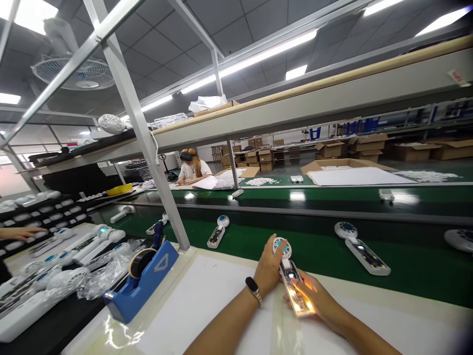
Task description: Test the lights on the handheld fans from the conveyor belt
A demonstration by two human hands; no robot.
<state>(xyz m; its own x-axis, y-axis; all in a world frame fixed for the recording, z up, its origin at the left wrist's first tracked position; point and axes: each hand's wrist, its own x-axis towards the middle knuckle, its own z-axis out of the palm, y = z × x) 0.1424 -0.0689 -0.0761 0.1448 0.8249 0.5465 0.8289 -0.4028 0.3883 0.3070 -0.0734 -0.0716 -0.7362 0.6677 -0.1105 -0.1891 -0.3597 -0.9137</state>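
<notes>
A white handheld fan (293, 283) is between my hands above the near edge of the work table. Its round spoked head has a teal centre, and its handle is open, showing a circuit board with glowing yellow-orange lights. My left hand (269, 266) grips the head end, fingers wrapped around it. My right hand (322, 300) is closed on the handle, with the thumb over the board. Light from the handle shines on the right fingers. On the green conveyor belt (258, 231) beyond lie similar opened fans, one to the right (362, 249) and one to the left (219, 230).
A blue tape dispenser (142, 283) stands left, beside a metal post (148, 138). Further left are a black tray of white fans (48, 291) and another person's hand (22, 232). A shelf (295, 103) crosses overhead. A person (194, 170) sits across the belt near cardboard boxes (328, 149).
</notes>
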